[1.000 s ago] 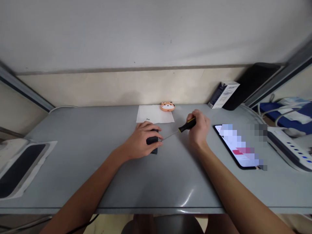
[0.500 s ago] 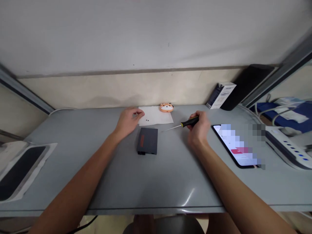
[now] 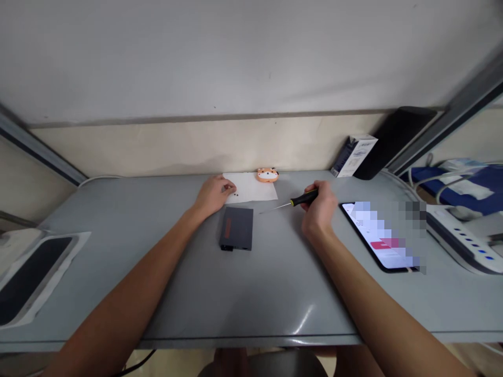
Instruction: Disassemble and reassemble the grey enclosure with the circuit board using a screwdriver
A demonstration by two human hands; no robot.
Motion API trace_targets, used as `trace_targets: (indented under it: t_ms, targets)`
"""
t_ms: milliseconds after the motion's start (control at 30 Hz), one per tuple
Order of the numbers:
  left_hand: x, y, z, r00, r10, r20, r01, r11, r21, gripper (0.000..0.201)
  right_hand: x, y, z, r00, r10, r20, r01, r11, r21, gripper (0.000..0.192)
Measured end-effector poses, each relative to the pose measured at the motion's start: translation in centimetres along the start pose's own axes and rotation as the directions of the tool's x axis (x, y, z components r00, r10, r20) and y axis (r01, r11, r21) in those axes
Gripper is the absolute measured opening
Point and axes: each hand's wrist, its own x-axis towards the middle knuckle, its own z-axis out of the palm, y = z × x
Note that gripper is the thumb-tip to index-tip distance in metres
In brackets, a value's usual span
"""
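My right hand point(image 3: 320, 207) is wrapped round a screwdriver point(image 3: 304, 198) with a black and yellow handle. Its thin metal shaft points left, and the tip is just off the right side of a flat dark grey box point(image 3: 238, 229) with a reddish label. Behind the box lies a sheet of white paper point(image 3: 255, 193), with two tiny dark pieces like screws point(image 3: 236, 195) on it. My left hand point(image 3: 214, 195) rests at the paper's left edge, thumb and fingers bent and slightly apart beside those pieces. Nothing shows between its fingertips.
An orange animal-face case point(image 3: 268, 175) sits on the paper's back edge. To the right are a lit phone point(image 3: 379, 238), a white power strip point(image 3: 459, 235), a small carton point(image 3: 356, 155) and a black cylinder point(image 3: 395, 141). A dark panel in a clear wrapper point(image 3: 35, 277) lies at the left.
My left hand has moved slightly right and down, closer to the tiny dark pieces on the paper. The screwdriver, my right hand and the grey box stay nearly as they were.
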Motion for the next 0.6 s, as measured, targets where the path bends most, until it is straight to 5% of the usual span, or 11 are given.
trace_targets:
  t_ms: [300,467,600]
  targets:
    - [0.4,0.8,-0.7,0.998,0.032,0.059,-0.029,0.999,-0.046,0.026,0.3,0.1,0.1,1.000,0.008,-0.029,-0.008,1.000,0.004,0.019]
    - [-1.2,1.8,-1.9,1.000,-0.019,0.005,0.019,0.990,-0.136,0.038,0.3,-0.3,0.0,0.999,0.040,-0.037,-0.038,0.998,0.056,0.019]
    - [-4.2,2.2,-3.6,0.985,-0.052,0.164,0.090,0.968,-0.234,0.043,0.6,-0.5,0.0,0.998,0.046,-0.045,-0.042,0.995,0.091,0.020]
